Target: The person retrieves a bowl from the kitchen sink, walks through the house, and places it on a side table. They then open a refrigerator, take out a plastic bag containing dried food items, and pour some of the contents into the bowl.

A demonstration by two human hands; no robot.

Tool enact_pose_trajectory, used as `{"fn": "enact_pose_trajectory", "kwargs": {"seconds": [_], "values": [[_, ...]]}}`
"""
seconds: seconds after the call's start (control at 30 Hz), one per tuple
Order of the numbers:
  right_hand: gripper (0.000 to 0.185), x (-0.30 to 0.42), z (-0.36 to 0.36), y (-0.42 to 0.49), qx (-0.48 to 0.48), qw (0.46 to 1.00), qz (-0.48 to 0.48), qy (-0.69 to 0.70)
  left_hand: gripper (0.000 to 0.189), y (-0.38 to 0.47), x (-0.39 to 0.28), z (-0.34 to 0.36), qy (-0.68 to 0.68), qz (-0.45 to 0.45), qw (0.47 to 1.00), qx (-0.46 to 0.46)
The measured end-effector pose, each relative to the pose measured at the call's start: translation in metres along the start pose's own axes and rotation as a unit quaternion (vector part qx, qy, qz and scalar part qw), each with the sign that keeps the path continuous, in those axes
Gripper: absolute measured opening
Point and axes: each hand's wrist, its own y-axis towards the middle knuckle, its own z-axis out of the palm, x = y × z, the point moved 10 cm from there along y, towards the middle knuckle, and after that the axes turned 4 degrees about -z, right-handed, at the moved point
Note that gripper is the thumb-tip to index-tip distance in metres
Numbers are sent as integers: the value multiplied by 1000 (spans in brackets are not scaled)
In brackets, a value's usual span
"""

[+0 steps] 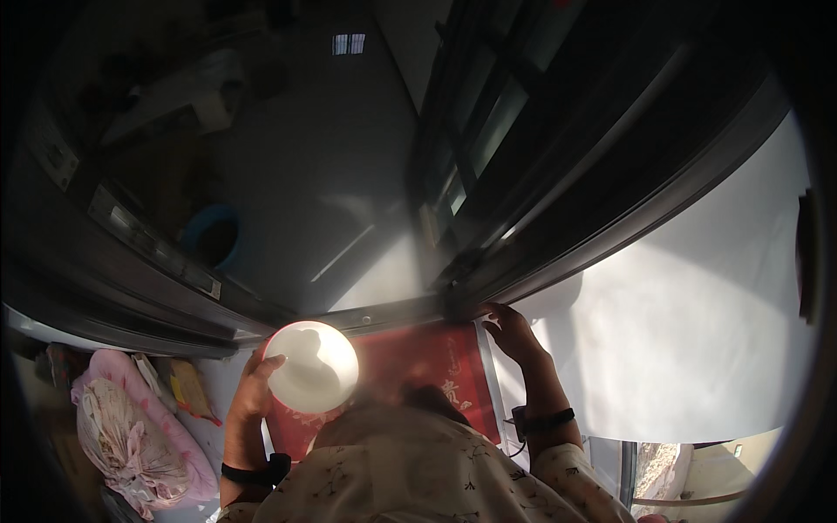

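Note:
A round white bowl or basin with a red rim is held by my left hand, the thumb over its near edge and the other fingers hidden beneath or behind it. Light and a shadow fall across its inside. My right hand reaches to the edge of a dark door frame on the right, fingers bent and apart; whether the fingertips touch the frame cannot be told. Under the bowl and my body lies a red doormat with pale writing and flowers.
Ahead, past the door sill, is a dim room with a blue tub at its left. At the lower left lie a pink cushion or quilt and a knotted plastic bag. A white wall stands at the right.

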Motion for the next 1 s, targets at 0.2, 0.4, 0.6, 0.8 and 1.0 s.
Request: {"fn": "enact_pose_trajectory", "kwargs": {"seconds": [0.2, 0.4, 0.6, 0.8, 1.0], "values": [[38, 23, -53, 65, -86, 994, -60, 29, 45, 41, -11, -22, -52, 1, 997, -64], [39, 14, -94, 128, -164, 975, -139, 63, 59, 62, -53, -18, -21, 68, 995, -74], [43, 12, -107, 172, -185, 962, -172, 105, 59, 71, -70, -10, -43, 88, 988, -119], [46, 14, -111, 195, -169, 954, -152, 193, 49, 91, -86, 12, -36, 100, 988, -110], [44, 8, -108, 222, -142, 970, -102, 167, 50, 146, -107, 29, -32, 42, 993, -103]]}}
